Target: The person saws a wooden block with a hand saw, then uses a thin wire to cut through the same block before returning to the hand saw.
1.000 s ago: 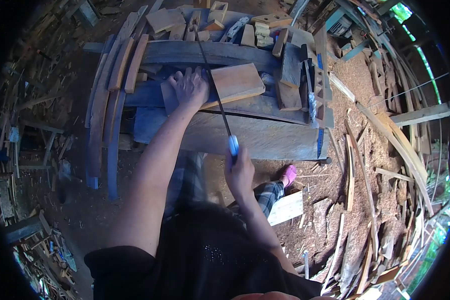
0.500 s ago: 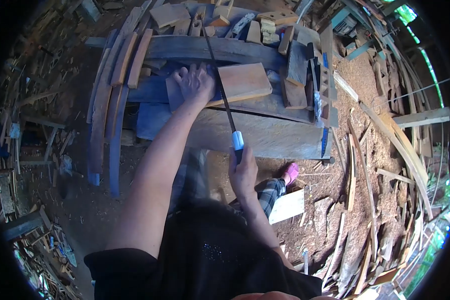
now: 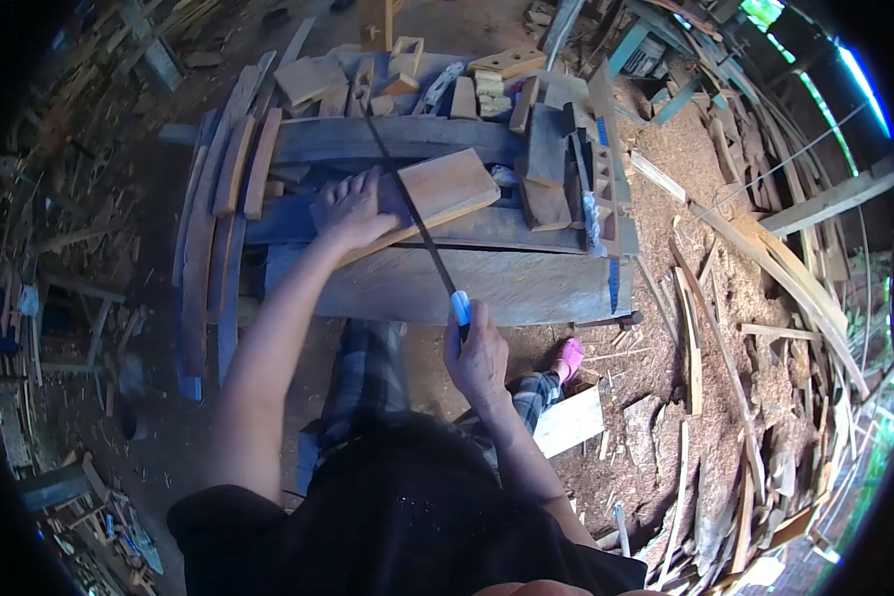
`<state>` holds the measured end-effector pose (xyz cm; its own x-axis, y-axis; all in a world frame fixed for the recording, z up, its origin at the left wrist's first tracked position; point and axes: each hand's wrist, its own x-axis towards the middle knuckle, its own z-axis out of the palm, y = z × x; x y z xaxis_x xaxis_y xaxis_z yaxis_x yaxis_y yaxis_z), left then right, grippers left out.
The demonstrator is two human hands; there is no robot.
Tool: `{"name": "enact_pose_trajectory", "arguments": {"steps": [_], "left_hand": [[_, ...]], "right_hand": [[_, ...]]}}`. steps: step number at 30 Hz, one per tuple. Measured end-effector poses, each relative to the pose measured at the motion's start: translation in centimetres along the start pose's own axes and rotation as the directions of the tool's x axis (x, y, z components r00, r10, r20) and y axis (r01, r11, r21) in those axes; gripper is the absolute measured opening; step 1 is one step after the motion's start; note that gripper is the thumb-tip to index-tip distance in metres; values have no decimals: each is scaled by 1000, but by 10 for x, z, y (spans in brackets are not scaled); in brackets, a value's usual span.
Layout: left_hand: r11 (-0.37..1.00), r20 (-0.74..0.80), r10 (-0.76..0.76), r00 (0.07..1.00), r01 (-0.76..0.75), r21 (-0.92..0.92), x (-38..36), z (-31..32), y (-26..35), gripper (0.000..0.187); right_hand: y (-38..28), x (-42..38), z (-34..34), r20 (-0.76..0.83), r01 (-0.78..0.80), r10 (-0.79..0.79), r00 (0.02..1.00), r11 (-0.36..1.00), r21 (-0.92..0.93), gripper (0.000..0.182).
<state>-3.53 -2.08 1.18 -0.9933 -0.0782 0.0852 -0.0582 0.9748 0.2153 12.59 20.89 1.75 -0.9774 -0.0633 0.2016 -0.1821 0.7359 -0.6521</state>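
- Head view: the wooden board (image 3: 445, 189) lies on the plank workbench (image 3: 507, 283), with the thin saw blade (image 3: 407, 204) running across its left part.
- The left hand (image 3: 353, 211) presses flat on the board's left end, fingers spread.
- The right hand (image 3: 479, 358) is closed around the saw's blue handle (image 3: 461, 306) at the bench's near edge.
- Wood offcuts (image 3: 487, 84) crowd the bench's far side; sawdust (image 3: 705, 159) covers the ground to the right.

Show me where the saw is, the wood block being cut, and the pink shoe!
saw (image 3: 412, 214), head view, middle of the thin blade.
wood block (image 3: 452, 184), head view, its flat top face.
pink shoe (image 3: 570, 353), head view, top of the shoe.
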Motion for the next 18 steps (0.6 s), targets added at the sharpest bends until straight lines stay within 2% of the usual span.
{"name": "enact_pose_trajectory", "arguments": {"steps": [1,2,3,5,6,8,15,18], "left_hand": [[1000,212,-25,977,23,11,-3,-22,3,104],[996,377,-81,923,65,56,-1,-42,12,130],[996,379,-86,922,69,58,-1,-41,21,130],[965,386,-235,892,166,205,2,-40,41,126],[964,385,-237,892,166,208,5,-34,45,126],[930,324,-363,874,320,179,12,-14,50,123],[890,431,-454,780,368,270,16,-28,70,118],[904,426,-426,798,350,247,12,-27,71,118]], "right_hand": [[2,2,-1,59,-8,9,998,1000,-12,22],[3,3,-1,0,38,-38,999,999,8,24],[4,4,0,4,38,-38,999,999,11,24],[4,5,5,36,7,-6,999,1000,-22,25],[2,5,6,37,7,-6,999,1000,-19,25],[-2,2,9,17,11,-11,1000,1000,-29,25],[7,-25,-8,18,1,-2,1000,1000,22,25],[14,-41,-16,68,-23,23,997,1000,0,21]]}}
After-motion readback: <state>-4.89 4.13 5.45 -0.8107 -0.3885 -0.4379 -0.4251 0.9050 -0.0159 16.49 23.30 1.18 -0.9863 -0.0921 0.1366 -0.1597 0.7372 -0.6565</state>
